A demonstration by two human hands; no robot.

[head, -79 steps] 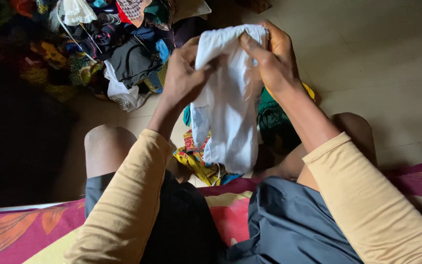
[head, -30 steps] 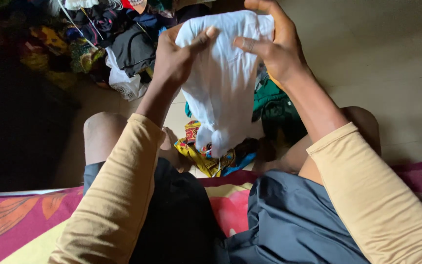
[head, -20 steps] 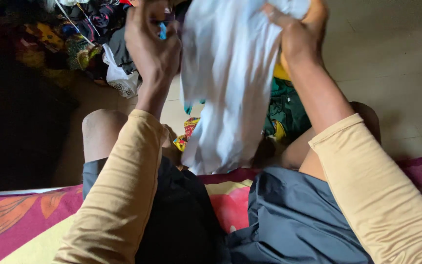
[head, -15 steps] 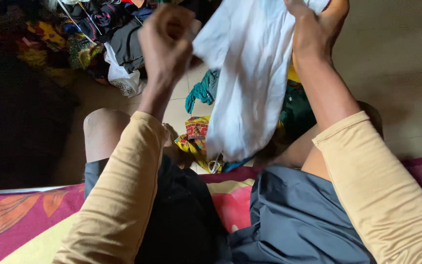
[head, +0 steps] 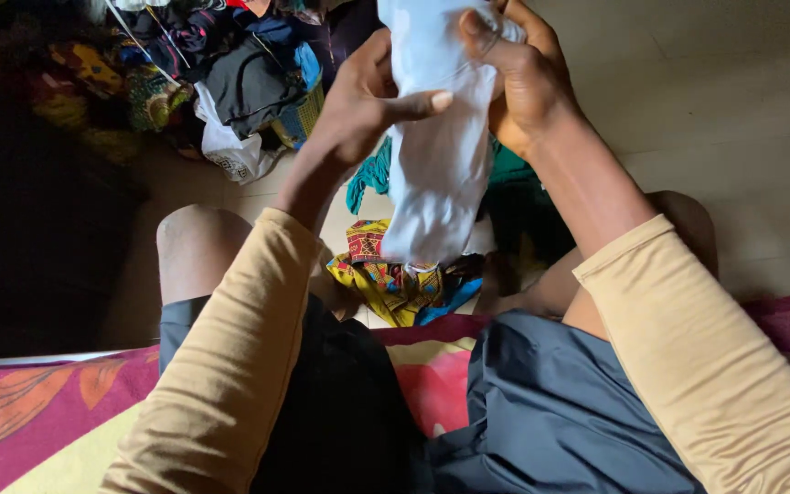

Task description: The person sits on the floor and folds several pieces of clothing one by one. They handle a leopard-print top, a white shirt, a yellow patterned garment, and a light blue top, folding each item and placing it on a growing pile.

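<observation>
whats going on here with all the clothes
A seated person holds a white garment up in front of them with both hands: the left hand pinches its side and the right hand grips its top. It hangs above colourful printed fabric on the floor between their knees. A pile of mixed clothes lies on the left.

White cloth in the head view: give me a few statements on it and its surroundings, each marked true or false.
1. Both hands hold the white cloth. True: the left hand and the right hand grip its top.
2. The white cloth lies flat on the floor. False: it hangs from the hands above the floor.
3. A patterned yellow and red fabric lies below the cloth. True.
4. The pile of clothes sits on the person's right. False: it is on the left.
</observation>
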